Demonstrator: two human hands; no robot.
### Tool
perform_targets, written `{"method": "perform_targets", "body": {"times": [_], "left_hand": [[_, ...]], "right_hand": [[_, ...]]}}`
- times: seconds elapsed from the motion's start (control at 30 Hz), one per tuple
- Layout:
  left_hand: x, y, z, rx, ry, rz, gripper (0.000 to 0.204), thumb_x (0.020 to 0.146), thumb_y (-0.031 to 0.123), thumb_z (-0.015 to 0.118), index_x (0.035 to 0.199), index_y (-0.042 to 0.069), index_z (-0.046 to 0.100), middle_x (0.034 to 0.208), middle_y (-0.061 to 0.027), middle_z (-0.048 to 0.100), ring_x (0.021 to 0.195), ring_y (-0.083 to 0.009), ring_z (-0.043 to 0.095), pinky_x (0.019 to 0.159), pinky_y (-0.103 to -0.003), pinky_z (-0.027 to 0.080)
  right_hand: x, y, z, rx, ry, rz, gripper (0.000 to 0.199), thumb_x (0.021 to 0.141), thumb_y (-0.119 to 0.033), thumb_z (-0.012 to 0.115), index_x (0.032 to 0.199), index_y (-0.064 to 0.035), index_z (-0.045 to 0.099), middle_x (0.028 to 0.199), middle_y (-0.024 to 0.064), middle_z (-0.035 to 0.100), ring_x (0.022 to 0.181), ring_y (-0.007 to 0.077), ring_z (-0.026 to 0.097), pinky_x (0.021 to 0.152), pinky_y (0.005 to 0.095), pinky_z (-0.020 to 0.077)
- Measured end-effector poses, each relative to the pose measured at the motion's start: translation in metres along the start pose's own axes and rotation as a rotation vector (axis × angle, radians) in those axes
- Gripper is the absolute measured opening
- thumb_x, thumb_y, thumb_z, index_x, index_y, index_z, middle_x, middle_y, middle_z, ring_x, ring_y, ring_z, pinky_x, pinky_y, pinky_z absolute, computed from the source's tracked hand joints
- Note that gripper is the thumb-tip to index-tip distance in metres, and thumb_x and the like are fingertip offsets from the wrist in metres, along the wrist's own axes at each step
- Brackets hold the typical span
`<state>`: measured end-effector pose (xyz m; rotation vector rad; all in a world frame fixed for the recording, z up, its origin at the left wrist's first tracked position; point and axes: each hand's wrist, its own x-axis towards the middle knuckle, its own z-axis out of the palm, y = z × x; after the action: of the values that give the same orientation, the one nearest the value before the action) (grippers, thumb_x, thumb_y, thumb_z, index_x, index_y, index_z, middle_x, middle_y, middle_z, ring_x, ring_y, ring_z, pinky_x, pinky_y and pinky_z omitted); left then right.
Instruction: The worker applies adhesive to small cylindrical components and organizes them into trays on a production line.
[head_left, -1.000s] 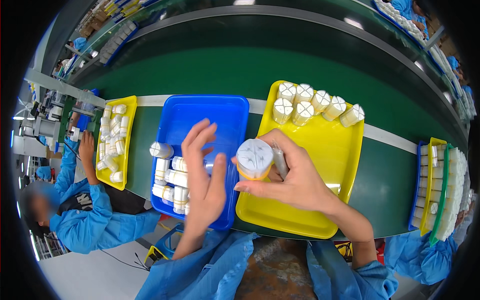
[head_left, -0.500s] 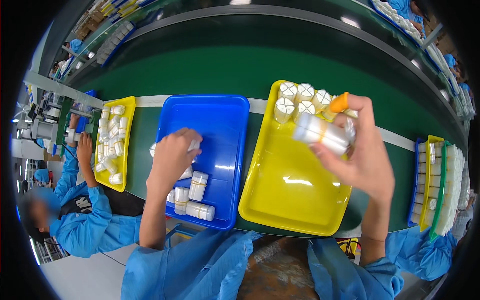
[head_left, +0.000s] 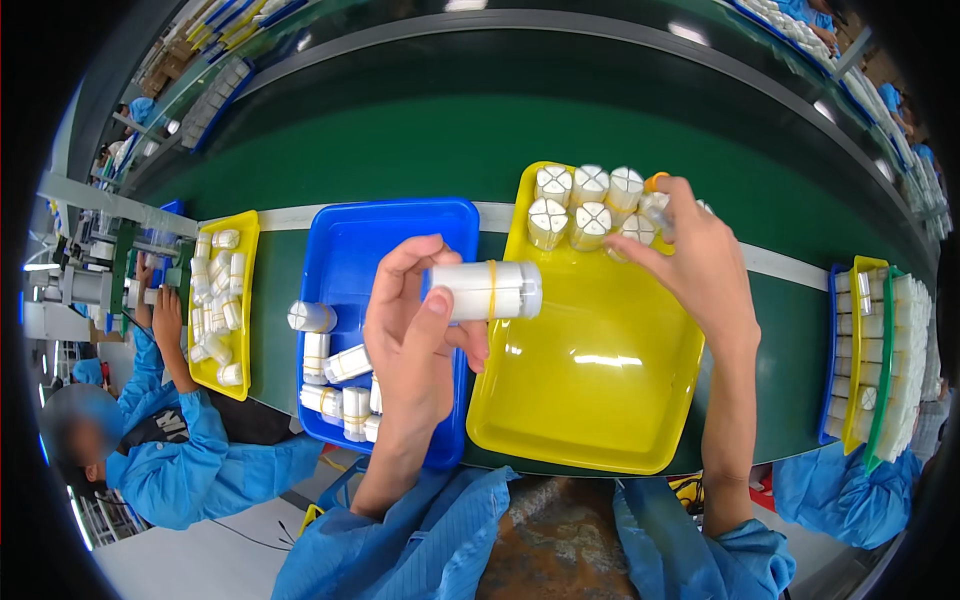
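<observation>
My left hand [head_left: 415,340] grips a white cylindrical bundle [head_left: 490,290] lying sideways, with clear ends and a yellow rubber band round its middle. It is held between the blue tray [head_left: 385,212] and the yellow tray [head_left: 590,400]. Over the far right part of the yellow tray, my right hand [head_left: 700,245] has its fingers curled around another bundle [head_left: 655,208], beside the upright ones; an orange finger cot covers a fingertip. Those upright bundles [head_left: 590,222] stand in two rows along the tray's far side, their ends divided into wedges. Several loose bundles [head_left: 347,364] lie in the blue tray.
On the left, a co-worker's hand [head_left: 167,318] is beside a smaller yellow tray [head_left: 252,300] of white bundles. Stacked trays of white cylinders [head_left: 905,360] stand at the right edge. Beyond the trays runs a green surface [head_left: 430,140] with a metal rail behind.
My left hand rose from the blue tray, moving right with a bundle. My right hand carried its bundle from above the yellow tray to the end of the upright rows.
</observation>
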<state>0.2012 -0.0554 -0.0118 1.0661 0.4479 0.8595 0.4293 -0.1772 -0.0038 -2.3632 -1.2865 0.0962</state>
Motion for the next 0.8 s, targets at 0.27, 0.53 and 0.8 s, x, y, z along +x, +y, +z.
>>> {"method": "perform_targets", "body": {"times": [0.27,0.53,0.8], "left_hand": [[-0.007,-0.009,0.036,-0.217,-0.277,-0.338,0.056,0.089,0.01,0.062,0.129,0.009,0.023,0.116,-0.0139,0.049,0.091,-0.0167,0.056,0.065,-0.033,0.051],[-0.006,-0.007,0.035,0.089,-0.119,-0.144,0.039,0.105,0.036,0.043,0.125,0.003,0.039,0.103,-0.0096,0.057,0.09,-0.0171,0.058,0.086,-0.033,0.047],[-0.011,0.001,0.025,-0.299,-0.162,-0.318,0.04,0.103,0.042,0.043,0.119,0.005,0.043,0.104,-0.0111,0.058,0.082,-0.0198,0.057,0.078,-0.033,0.046]], "right_hand": [[-0.026,-0.035,0.016,0.8,-0.101,-0.376,0.039,0.083,-0.019,0.075,0.114,-0.004,0.059,0.101,0.0149,0.067,0.081,0.025,0.068,0.072,0.0331,0.0524],[-0.029,-0.048,0.013,1.018,-0.115,-0.209,0.017,0.092,-0.01,0.063,0.106,-0.0019,0.06,0.073,0.0062,0.064,0.06,0.0105,0.059,0.055,0.0256,0.0438],[-0.037,-0.066,0.005,1.207,-0.167,-0.14,0.011,0.094,-0.005,0.059,0.105,-0.0023,0.061,0.076,0.0026,0.067,0.057,0.0022,0.049,0.052,0.0203,0.0366]]}}
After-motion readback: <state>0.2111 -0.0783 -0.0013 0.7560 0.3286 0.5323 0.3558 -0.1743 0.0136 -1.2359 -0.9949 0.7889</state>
